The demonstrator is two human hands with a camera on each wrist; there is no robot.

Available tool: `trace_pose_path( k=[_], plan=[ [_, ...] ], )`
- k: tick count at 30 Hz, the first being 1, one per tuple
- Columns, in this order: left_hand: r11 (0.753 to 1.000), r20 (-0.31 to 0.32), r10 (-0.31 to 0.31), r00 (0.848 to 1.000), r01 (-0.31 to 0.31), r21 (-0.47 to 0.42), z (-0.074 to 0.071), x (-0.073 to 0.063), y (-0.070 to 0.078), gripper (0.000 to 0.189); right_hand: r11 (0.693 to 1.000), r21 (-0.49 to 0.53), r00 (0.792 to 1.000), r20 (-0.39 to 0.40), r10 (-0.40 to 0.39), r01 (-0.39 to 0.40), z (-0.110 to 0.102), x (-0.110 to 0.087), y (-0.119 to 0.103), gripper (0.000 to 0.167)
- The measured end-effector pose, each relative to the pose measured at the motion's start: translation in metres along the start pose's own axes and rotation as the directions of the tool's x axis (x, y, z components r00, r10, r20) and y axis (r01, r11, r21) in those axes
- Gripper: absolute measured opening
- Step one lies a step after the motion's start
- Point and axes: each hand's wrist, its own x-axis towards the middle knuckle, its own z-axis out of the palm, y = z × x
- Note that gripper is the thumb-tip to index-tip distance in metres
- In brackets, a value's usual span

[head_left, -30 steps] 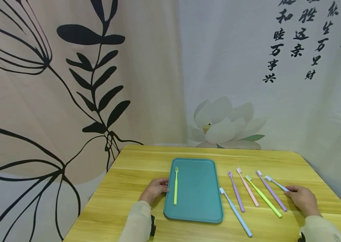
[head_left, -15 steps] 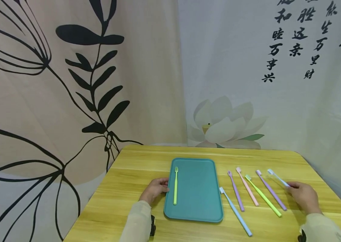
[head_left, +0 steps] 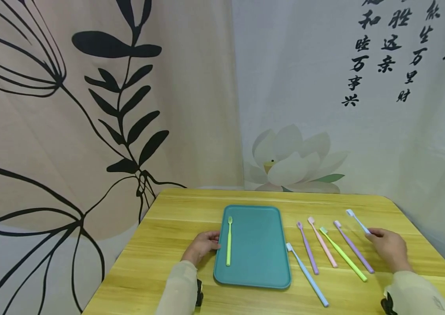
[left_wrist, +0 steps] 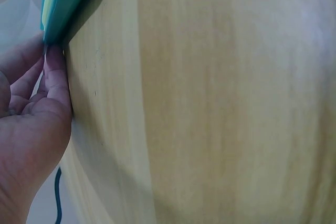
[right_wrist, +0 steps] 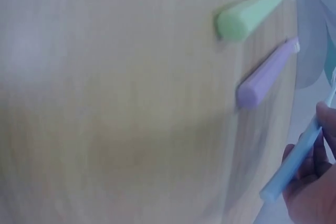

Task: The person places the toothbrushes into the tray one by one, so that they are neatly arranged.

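Observation:
My right hand (head_left: 390, 246) pinches a light blue toothbrush (right_wrist: 294, 165) by its handle, and the right wrist view shows it raised off the table. Its bristle head points away to the upper left in the head view. My left hand (head_left: 202, 248) holds the left edge of a teal tray (head_left: 259, 245); in the left wrist view, thumb and fingers (left_wrist: 56, 72) meet at the rim. A yellow-green toothbrush (head_left: 229, 245) lies lengthwise along the tray's left side.
Right of the tray, on the wooden table (head_left: 183, 214), lie another blue toothbrush (head_left: 310, 280), a purple one (head_left: 308, 249), a pink one (head_left: 323, 245), a green one (head_left: 344, 256) and a second purple one (head_left: 354, 248). A printed curtain (head_left: 199, 109) hangs behind.
My right hand has lifted the light blue toothbrush from beside the purple one and moved it farther back, then slightly left. The left hand and tray stay in place.

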Motion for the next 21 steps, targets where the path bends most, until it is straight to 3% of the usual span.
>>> trace_pose_path(
  k=[12, 21],
  plan=[
    [1.000, 0.007, -0.013, 1.000, 0.013, -0.001, -0.001, 0.002, -0.002, 0.048, 0.994, 0.092, 0.999, 0.004, 0.050, -0.050, 0.011, 0.004, -0.025, 0.051],
    [1.000, 0.012, -0.014, 1.000, 0.014, -0.013, -0.001, 0.001, -0.001, 0.048, 0.970, 0.220, 0.994, 0.038, 0.100, -0.105, 0.026, 0.007, -0.047, 0.054]
  ],
)
